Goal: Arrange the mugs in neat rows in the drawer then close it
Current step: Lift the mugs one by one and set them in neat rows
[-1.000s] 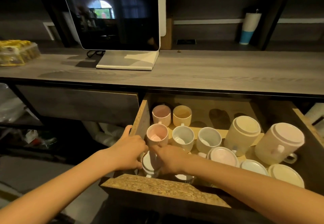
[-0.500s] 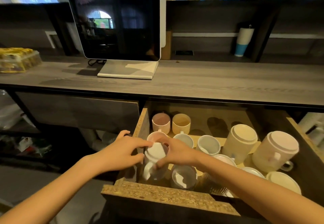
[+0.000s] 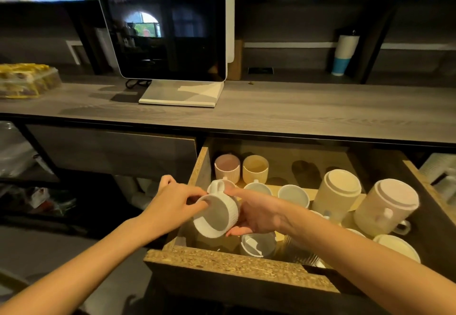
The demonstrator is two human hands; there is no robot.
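A: Head view first: where is the white ribbed ceramic mug [image 3: 217, 213]?

B: Held in the air above the front left part of the open chipboard drawer [image 3: 237, 264], tipped on its side so the mouth faces the camera and to the left, handle pointing up and away.

A: Who has it?

B: Both hands. The left hand [image 3: 172, 206] has its grip pinching the rim, fingertips at the upper left edge of the mouth. The right hand [image 3: 256, 212] has its grip wrapped around the ribbed wall, thumb on top near the handle, fingers under the base.

A: What lies below it?

B: A white mug [image 3: 256, 244] stands upright just under the right hand. Further back, two white mugs [image 3: 293, 195] sit side by side, partly hidden by the hands. At the back left, a pink ribbed mug [image 3: 227, 169] touches a cream ribbed mug [image 3: 255, 169].

A: And to the right?

B: Two tall cream mugs [image 3: 339, 195] stand upside down, bases up, near each other. A pale round saucer [image 3: 397, 247] lies at the front right.

A: Outside the drawer?

B: The grey wood-grain table [image 3: 296, 112] carries a dark-screened white monitor [image 3: 167, 23] and, far left, a clear box of yellow food [image 3: 27, 79].
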